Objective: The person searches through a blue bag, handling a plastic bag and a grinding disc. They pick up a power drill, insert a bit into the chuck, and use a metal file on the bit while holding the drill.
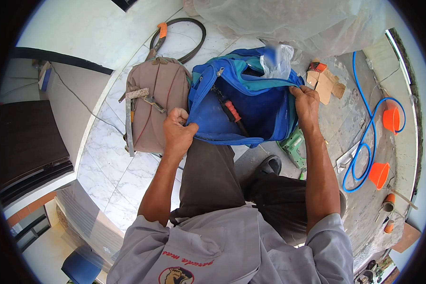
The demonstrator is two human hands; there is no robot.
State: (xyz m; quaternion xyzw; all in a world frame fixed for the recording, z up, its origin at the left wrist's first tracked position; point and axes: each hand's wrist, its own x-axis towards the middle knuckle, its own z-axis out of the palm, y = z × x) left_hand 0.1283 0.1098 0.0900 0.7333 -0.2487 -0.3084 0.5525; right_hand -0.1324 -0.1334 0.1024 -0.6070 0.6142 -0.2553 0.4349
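Observation:
A blue bag with teal panels lies unzipped in front of me. My left hand is closed on the left edge of its opening. At the right edge, my right hand pinches the rim, so the mouth is spread wide. Inside rests a tool with a red grip and a dark shaft. A clear plastic bag sits on top at the back. Left of the blue bag stands a brown backpack, with a metal square against its side.
A green power tool lies by my right forearm. A blue hose loops near two orange buckets on the right. Behind the backpack lies a black cable beside an orange-handled saw. Torn cardboard is behind my right hand.

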